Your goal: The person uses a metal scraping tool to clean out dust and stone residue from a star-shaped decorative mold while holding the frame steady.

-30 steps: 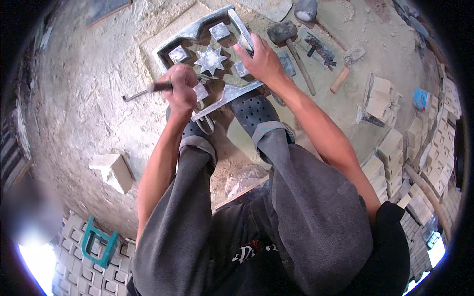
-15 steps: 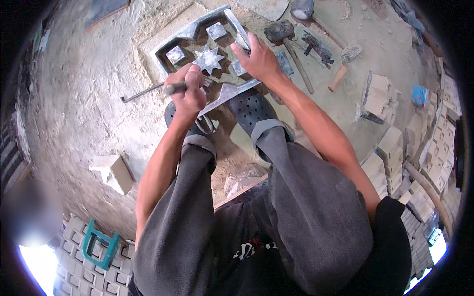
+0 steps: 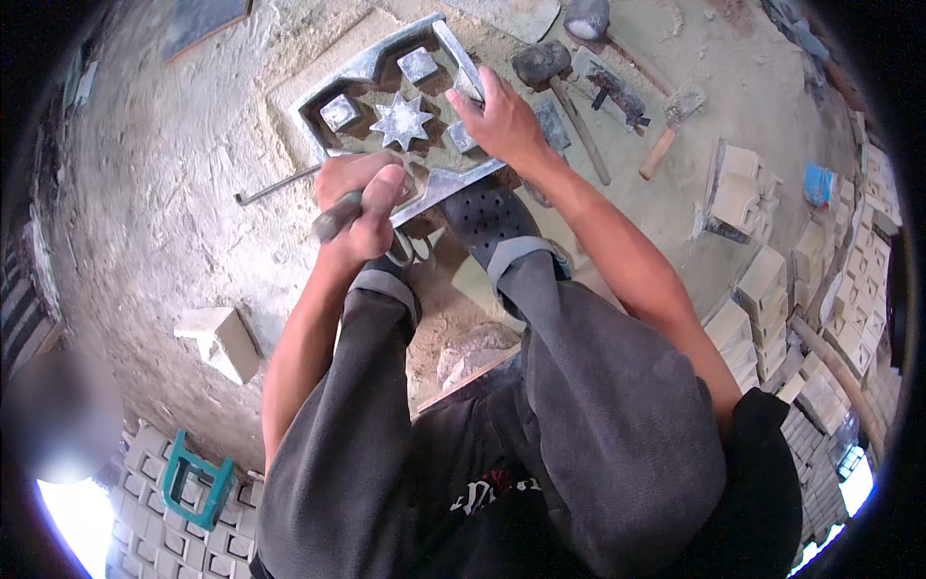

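Note:
A grey metal mould frame (image 3: 371, 68) lies on the dusty ground in front of me, with a star-shaped block (image 3: 402, 120) in its middle and square blocks around it. My left hand (image 3: 362, 207) is closed around a thin bent metal rod (image 3: 275, 185) whose hooked tip points left. Its handle end sits at the frame's near edge. My right hand (image 3: 497, 121) presses flat on the frame's right side, fingers spread over a square block. My dark perforated shoe (image 3: 487, 220) stands just below the frame.
Two mallets (image 3: 555, 72) and a trowel (image 3: 670, 121) lie to the right of the frame. Stacks of pale cast blocks (image 3: 762, 289) fill the right side. A loose block (image 3: 222, 338) sits at left, a teal frame (image 3: 198, 482) on tiles at lower left.
My left hand with the rod has shifted right, closer to the frame's near edge. My right hand stays pressed on the frame.

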`<state>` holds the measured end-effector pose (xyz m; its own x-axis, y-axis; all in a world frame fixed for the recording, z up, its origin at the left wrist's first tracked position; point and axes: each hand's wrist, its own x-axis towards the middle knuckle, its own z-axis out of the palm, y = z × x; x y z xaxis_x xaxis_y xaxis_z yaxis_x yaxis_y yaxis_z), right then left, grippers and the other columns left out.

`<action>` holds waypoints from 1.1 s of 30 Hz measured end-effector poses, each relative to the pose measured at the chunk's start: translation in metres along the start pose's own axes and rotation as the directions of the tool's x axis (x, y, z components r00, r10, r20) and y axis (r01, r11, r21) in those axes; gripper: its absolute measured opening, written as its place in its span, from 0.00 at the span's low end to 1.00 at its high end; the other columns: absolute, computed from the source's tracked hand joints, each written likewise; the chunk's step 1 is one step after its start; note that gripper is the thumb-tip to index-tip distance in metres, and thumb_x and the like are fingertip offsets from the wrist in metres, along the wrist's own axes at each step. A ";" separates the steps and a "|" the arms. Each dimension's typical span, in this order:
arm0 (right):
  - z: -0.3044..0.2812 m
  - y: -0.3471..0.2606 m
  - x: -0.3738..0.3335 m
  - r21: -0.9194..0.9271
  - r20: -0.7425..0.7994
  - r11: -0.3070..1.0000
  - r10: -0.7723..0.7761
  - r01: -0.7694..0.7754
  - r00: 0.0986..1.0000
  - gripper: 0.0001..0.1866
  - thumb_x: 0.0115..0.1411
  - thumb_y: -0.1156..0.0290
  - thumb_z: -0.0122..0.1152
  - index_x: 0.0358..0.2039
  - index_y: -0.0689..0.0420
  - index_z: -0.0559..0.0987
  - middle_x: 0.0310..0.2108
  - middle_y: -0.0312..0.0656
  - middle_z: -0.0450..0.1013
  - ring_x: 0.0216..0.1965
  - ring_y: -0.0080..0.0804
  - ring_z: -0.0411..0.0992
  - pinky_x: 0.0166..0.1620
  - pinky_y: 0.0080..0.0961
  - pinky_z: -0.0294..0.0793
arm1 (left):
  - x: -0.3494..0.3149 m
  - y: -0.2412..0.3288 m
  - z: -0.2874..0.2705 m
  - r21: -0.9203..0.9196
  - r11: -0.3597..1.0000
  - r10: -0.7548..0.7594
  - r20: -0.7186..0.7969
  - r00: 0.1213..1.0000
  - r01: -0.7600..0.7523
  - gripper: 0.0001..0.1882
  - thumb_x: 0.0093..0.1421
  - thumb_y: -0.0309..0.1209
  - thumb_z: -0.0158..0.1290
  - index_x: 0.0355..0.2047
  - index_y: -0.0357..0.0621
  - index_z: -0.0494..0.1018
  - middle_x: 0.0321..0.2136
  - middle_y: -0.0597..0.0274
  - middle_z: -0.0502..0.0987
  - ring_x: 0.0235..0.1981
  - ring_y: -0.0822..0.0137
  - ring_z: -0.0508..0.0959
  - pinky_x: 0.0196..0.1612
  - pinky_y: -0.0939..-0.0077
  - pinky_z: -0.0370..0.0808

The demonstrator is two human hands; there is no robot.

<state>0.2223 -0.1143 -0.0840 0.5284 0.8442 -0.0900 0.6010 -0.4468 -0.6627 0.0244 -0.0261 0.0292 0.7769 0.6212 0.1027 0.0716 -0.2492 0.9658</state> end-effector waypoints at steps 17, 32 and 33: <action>0.000 -0.009 0.004 0.028 0.058 0.999 0.030 -0.032 0.998 0.34 0.61 0.45 0.52 0.53 0.65 0.66 0.46 0.63 0.71 0.46 0.62 0.72 0.47 0.50 0.73 | -0.011 -0.014 0.003 -0.010 1.000 0.012 -0.101 0.995 -0.013 0.19 0.57 0.35 0.42 0.13 0.38 0.62 0.10 0.60 0.62 0.11 0.61 0.63 0.18 0.66 0.58; 0.003 -0.014 0.007 0.036 0.041 0.999 -0.027 0.026 0.999 0.33 0.61 0.46 0.52 0.53 0.65 0.67 0.45 0.63 0.71 0.45 0.62 0.72 0.46 0.50 0.72 | -0.005 -0.060 0.007 0.018 1.000 0.000 -0.056 0.998 0.001 0.19 0.58 0.35 0.43 0.13 0.38 0.61 0.11 0.58 0.63 0.14 0.62 0.64 0.21 0.68 0.59; 0.005 -0.017 0.010 0.042 0.054 0.999 -0.035 0.033 0.998 0.33 0.61 0.46 0.52 0.52 0.65 0.67 0.45 0.63 0.71 0.45 0.62 0.72 0.46 0.50 0.72 | -0.006 -0.067 0.002 -0.082 0.997 0.003 -0.067 0.998 -0.008 0.20 0.59 0.35 0.43 0.12 0.38 0.61 0.11 0.60 0.63 0.14 0.65 0.63 0.21 0.69 0.58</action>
<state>0.2137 -0.0969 -0.0773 0.4741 0.8740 -0.1064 0.5925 -0.4062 -0.6957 0.0162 -0.0145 -0.0370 0.7332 0.6691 0.1211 0.0134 -0.1922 0.9813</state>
